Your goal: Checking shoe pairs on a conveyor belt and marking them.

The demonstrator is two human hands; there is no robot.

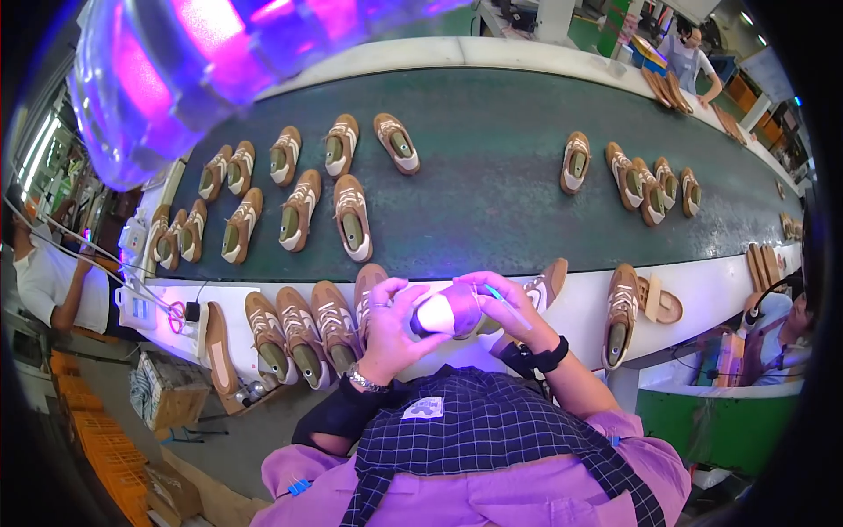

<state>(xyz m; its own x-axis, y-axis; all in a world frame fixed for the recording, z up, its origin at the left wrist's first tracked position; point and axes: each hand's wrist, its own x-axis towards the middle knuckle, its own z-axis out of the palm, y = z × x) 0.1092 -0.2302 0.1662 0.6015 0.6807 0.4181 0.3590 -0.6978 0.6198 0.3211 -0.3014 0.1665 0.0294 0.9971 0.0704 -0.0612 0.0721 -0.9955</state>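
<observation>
Close in front of me, under purple light, a shoe [452, 309] with a white end facing me is held between both hands. My left hand [392, 332] grips its left side, fingers curled round it. My right hand [514, 312] holds the other side, and a thin blue-and-white pen-like stick [505, 306] sticks out from its fingers. Much of the shoe is hidden by the hands. Several brown sneakers with white laces [299, 321] stand on the white ledge to the left, and one brown sneaker [621, 312] stands to the right.
A green conveyor belt [474, 220] runs across, carrying several brown sneakers [351, 220]. A glowing purple lamp [211, 70] hangs at upper left. Red-handled scissors [177, 318] and a brown sole [219, 347] lie at the left; sandal-shaped soles [663, 303] lie right. Other people work around the belt.
</observation>
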